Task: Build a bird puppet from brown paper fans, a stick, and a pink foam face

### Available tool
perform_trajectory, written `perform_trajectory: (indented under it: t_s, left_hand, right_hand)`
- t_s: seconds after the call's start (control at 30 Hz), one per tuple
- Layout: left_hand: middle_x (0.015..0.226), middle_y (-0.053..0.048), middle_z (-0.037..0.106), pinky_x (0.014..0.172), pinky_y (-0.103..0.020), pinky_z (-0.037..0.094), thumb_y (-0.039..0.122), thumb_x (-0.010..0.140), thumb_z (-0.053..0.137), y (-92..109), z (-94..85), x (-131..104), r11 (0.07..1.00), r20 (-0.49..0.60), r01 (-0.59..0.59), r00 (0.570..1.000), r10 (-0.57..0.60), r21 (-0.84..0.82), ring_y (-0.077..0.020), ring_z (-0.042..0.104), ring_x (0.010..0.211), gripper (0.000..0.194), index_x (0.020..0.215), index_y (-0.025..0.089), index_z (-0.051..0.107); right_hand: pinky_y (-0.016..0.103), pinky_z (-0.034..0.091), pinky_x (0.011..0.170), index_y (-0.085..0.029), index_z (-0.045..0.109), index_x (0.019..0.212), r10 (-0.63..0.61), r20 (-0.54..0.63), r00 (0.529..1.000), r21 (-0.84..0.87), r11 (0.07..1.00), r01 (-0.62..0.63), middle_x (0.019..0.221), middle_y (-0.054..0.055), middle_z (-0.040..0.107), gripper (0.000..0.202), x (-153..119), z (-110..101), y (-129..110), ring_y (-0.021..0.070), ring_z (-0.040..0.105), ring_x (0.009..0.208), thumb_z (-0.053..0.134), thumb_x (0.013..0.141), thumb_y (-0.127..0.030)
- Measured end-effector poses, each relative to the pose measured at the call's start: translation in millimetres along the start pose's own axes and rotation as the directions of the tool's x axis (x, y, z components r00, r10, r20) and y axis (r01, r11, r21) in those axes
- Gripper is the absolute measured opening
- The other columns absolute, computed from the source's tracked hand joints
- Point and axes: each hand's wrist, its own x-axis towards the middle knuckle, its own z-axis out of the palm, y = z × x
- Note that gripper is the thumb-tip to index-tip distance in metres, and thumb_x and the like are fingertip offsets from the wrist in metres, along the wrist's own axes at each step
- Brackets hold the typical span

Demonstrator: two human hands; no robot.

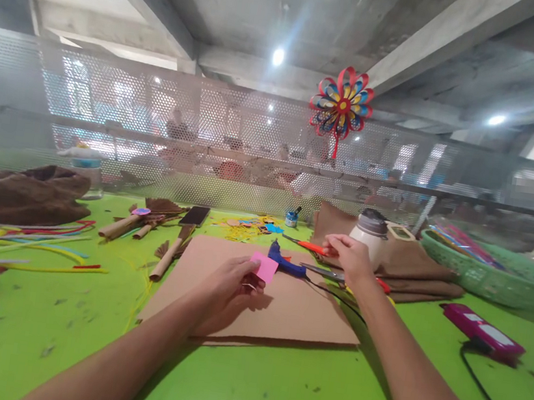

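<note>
Between the fingers of my left hand is a small pink paper square, held above a brown cardboard sheet. My right hand is closed at the end of a slim orange-handled tool with a thin dark tip pointing left; its exact kind is unclear. Just beyond the pink square, a blue glue gun lies on the cardboard, its black cord running right. Scissors with red handles lie under my right wrist, partly hidden.
On the green table are paper scraps, a blue jar, a phone and brown rolled-paper pieces. Right are a bottle, folded brown material, a green basket and a purple power strip. A mesh partition stands behind.
</note>
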Motion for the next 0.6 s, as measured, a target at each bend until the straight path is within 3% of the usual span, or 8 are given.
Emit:
perform_trajectory:
  t_s: [0.13,0.27,0.37,0.43,0.53,0.6]
  left_hand:
    - [0.079,-0.013,0.07,0.056,-0.034,0.054,0.05,0.08,0.063,-4.3,-4.4,5.2,0.998,-0.027,0.041,0.999,-0.04,0.043,-0.0229,0.067,0.064,0.035,0.077,0.015,0.058]
    - [0.089,-0.016,0.073,0.06,-0.04,0.058,0.042,0.084,0.057,1.4,-11.8,13.0,0.997,-0.141,0.047,0.989,-0.039,0.058,-0.0257,0.07,0.07,0.026,0.082,0.016,0.061]
    - [0.088,-0.015,0.074,0.065,-0.035,0.058,0.031,0.082,0.059,12.9,-16.0,15.4,0.997,-0.276,0.012,0.961,0.009,0.076,-0.0244,0.071,0.076,0.017,0.079,0.015,0.063]
    - [0.084,-0.014,0.074,0.068,-0.032,0.058,0.025,0.079,0.062,20.5,-16.9,15.0,0.994,-0.301,-0.015,0.953,0.048,0.113,-0.023,0.071,0.077,0.011,0.076,0.015,0.064]
    - [0.077,-0.01,0.072,0.064,-0.027,0.055,0.016,0.074,0.062,27.1,-15.3,13.4,0.989,-0.341,-0.023,0.937,0.073,0.149,-0.02,0.069,0.072,0.002,0.076,0.015,0.062]
    - [0.075,-0.009,0.07,0.061,-0.026,0.053,0.012,0.072,0.061,28.1,-13.4,11.7,0.987,-0.354,-0.021,0.932,0.077,0.16,-0.0193,0.068,0.069,0.007,0.078,0.016,0.059]
  right_hand:
    - [0.031,0.053,0.06,-0.015,0.067,0.074,-0.031,0.103,0.994,-0.125,0.991,0.044,0.066,0.007,0.069,0.033,-7.5,5.8,0.0,0.0159,0.063,0.057,0.063,0.065,-0.047]
    - [0.027,0.048,0.058,-0.016,0.065,0.065,-0.065,0.199,0.978,-0.358,0.924,0.134,0.061,0.005,0.067,0.032,-4.0,4.7,-6.0,0.0148,0.061,0.057,0.055,0.073,-0.046]
    - [0.025,0.038,0.053,-0.017,0.058,0.051,-0.063,0.253,0.966,-0.586,0.784,0.204,0.047,0.001,0.055,0.037,10.1,-13.4,-19.6,0.0139,0.052,0.053,0.057,0.074,-0.045]
    - [0.025,0.033,0.053,-0.017,0.056,0.047,-0.022,0.313,0.949,-0.708,0.661,0.249,0.045,0.0,0.05,0.037,19.5,-33.0,-27.5,0.0145,0.05,0.055,0.059,0.073,-0.043]
    - [0.025,0.034,0.057,-0.016,0.064,0.056,0.12,0.431,0.894,-0.81,0.488,0.325,0.055,0.002,0.06,0.019,24.7,-64.5,-27.4,0.0163,0.054,0.062,0.063,0.07,-0.029]
    - [0.025,0.038,0.062,-0.016,0.07,0.068,0.232,0.488,0.842,-0.839,0.39,0.379,0.067,0.005,0.068,0.008,21.1,-81.7,-18.5,0.0189,0.059,0.07,0.066,0.066,-0.021]
